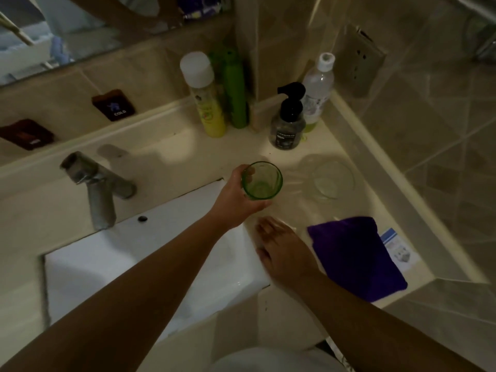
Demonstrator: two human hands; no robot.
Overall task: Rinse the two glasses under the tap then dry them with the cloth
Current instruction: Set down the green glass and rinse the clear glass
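Observation:
My left hand (236, 196) grips a green glass (262, 181), upright over the counter just right of the sink's far corner. A clear glass (332, 178) stands on the counter to its right, untouched. My right hand (281, 251) rests flat, fingers straight, on the counter at the sink's right edge. A purple cloth (357, 259) lies folded on the counter right of that hand. The metal tap (99, 189) stands at the sink's back left; no water shows.
The white sink (112, 259) fills the lower left. Spray cans (206, 95), a black pump bottle (288, 122) and a clear bottle (318, 89) stand against the back wall. A small blue-white packet (397, 248) lies beside the cloth. A wall socket (359, 63) sits at upper right.

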